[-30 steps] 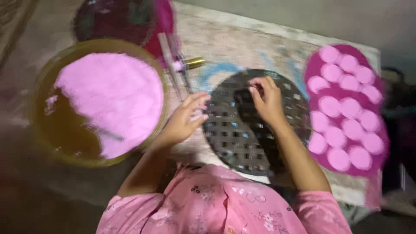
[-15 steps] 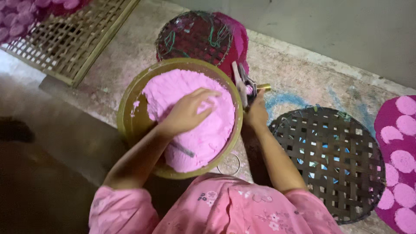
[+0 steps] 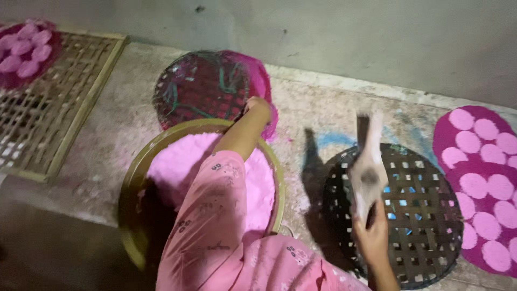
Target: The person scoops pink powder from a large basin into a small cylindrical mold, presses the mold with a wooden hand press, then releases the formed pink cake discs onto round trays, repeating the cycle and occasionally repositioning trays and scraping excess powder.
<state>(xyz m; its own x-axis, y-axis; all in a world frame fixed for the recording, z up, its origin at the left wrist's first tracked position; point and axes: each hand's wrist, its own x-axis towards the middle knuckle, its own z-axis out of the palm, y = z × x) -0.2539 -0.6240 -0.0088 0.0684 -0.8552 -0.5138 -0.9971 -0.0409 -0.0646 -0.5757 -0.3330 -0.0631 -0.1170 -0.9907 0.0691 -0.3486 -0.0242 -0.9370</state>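
My left hand (image 3: 257, 106) reaches over a big brass-coloured bowl (image 3: 129, 178) full of pink powder (image 3: 177, 161). It rests at the near edge of a round woven tray (image 3: 199, 86) lined with magenta cloth, and its fingers are hidden. My right hand (image 3: 371, 234) grips a pale, flat, two-bladed tool (image 3: 368, 161), blurred by motion. It holds the tool upright over a dark round lattice tray (image 3: 425, 215).
At the right a magenta cloth (image 3: 449, 126) carries several pink discs. A rectangular bamboo rack (image 3: 48, 108) lies at the left, with more pink discs (image 3: 21, 51) on its far corner. A grey wall (image 3: 350, 32) runs along the back of the powder-dusted floor (image 3: 318, 113).
My left hand left the pink powder and stretched out to the cloth-lined tray. My right hand picked the tool up from beside the bowl and brought it over the dark lattice tray.
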